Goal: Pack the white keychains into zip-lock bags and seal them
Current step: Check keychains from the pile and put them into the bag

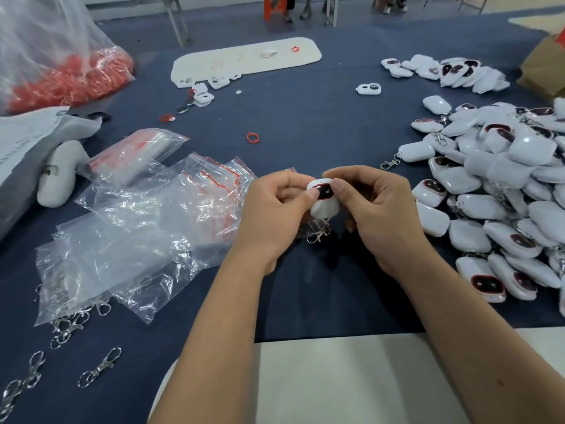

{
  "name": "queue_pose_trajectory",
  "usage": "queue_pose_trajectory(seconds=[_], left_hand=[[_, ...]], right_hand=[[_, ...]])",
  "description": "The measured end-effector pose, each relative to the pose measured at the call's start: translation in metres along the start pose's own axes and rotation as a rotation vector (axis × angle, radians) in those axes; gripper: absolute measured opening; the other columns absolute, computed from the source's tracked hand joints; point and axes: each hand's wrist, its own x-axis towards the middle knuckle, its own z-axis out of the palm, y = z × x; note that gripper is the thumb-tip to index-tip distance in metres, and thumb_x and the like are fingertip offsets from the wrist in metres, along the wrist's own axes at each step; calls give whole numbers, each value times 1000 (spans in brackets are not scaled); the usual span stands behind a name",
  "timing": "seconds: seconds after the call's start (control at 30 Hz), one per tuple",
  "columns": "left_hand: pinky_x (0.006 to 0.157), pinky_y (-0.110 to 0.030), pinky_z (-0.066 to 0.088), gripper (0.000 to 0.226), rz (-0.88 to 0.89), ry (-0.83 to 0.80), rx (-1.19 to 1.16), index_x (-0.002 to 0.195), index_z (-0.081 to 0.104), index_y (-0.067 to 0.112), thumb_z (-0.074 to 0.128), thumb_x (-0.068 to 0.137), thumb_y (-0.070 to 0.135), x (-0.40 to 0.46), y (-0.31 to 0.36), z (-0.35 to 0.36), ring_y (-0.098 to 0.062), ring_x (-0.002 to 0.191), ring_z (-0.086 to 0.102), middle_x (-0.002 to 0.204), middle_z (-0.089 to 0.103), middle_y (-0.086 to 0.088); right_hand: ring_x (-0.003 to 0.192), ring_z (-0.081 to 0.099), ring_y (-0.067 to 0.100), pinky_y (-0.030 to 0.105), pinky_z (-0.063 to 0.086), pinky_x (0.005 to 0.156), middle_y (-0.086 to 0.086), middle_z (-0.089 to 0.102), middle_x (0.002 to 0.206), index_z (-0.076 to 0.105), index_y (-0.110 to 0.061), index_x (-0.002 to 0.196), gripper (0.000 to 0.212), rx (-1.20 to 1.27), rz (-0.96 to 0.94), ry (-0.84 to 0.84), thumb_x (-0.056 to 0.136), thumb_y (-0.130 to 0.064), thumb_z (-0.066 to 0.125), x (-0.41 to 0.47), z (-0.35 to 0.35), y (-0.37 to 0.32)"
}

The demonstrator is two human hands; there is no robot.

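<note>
Both hands are meeting above the middle of the dark blue surface (305, 123). The left hand (275, 209) is curling round a white keychain (324, 200), its thumb pressing the edge beside the red-rimmed dark window. The right hand (376, 209) is pinching the same keychain from the other side, thumb on top, the remaining fingers folding underneath and out of sight. The keychain's lower half is partly hiding behind the thumbs; its metal clasp (318, 234) is hanging free below. A thin clear film is showing under the keychain, but whether that is a bag being held cannot be determined.

To the left, a loose heap of clear zip-lock bags (137, 228) with red seal strips is lying on the surface, the layers overlapping so that a count is not possible. Spare metal clips (99, 367) are lying near the front left edge, some cut off by the frame. A large pile of white keychains (501, 191) is occupying the right side, running out of view. A big clear sack of red rings (67, 78) is sitting at far left, its top cropped. A single red ring (253, 138) is lying apart, mid-surface. A white tray (244, 61) is sitting further back; the small parts on it are too small to identify.
</note>
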Motion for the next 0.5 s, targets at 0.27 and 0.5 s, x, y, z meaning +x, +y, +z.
queue_pose_trajectory(seconds=[0.27,0.5], left_hand=[[71,-36,63,15,90,63,56,92,78,17,70,93,3,3,-2,1,-28,81,76,81,78,-5],[77,-37,63,15,178,64,148,94,79,15,72,91,3,5,-4,-1,-22,80,75,84,78,0]], right_hand=[[57,58,3,22,49,49,-4,78,79,81,-28,98,15,-22,14,-80,100,-19,70,-2,1,-4],[56,58,4,21,48,49,-3,76,76,81,-24,95,14,-16,41,-83,99,-17,70,-3,0,-5]])
